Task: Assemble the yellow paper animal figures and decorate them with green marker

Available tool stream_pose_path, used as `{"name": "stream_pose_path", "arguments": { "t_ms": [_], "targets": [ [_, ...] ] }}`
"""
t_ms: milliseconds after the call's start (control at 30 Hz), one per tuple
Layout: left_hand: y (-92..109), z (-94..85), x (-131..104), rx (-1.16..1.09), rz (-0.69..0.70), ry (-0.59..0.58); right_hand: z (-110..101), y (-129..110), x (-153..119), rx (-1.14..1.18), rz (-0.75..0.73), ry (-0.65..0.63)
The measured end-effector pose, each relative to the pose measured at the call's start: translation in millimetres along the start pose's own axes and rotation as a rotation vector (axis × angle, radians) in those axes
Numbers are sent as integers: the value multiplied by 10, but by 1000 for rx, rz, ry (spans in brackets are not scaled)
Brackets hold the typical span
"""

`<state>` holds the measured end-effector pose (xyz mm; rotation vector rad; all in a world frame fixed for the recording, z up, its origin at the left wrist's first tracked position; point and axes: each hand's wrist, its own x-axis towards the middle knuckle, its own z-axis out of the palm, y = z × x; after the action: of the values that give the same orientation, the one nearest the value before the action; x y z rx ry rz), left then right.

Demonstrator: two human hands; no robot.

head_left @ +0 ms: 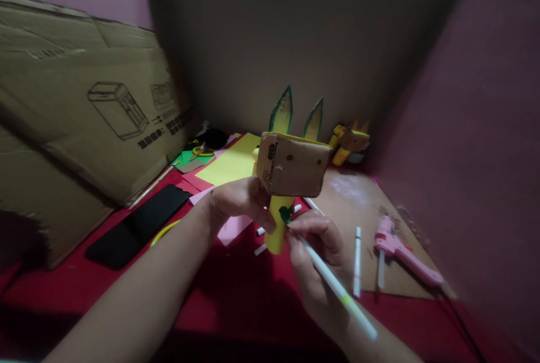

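A cardboard animal figure (300, 167) with a box-shaped head, two green-edged pointed ears and a yellow tube leg (276, 241) is held up before me. My left hand (244, 202) is closed around it below and behind the head, with the thumb against the yellow tube. A white marker (327, 273) with a yellow-green band lies in the closed fingers of my right hand (316, 245). Its tip end is at the yellow tube, beside a dark green patch (286, 214). Part of the figure behind the head is hidden by my left hand.
A black phone (139, 228) lies left, below a large cardboard panel (84, 110). Coloured paper sheets (236, 160) spread behind my hands. At right, a pink glue gun (405, 256) and another white marker (358, 261) rest on a cardboard sheet (358, 200). A second yellow cardboard figure (354, 140) stands farther back.
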<state>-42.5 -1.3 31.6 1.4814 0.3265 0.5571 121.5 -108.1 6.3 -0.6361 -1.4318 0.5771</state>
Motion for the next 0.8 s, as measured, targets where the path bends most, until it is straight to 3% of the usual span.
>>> {"name": "stream_pose_path", "arguments": {
  "t_ms": [800],
  "targets": [
    [-2,8,8,37,-1,34,-8,74,-32,78,-6,-12]
  ]
}}
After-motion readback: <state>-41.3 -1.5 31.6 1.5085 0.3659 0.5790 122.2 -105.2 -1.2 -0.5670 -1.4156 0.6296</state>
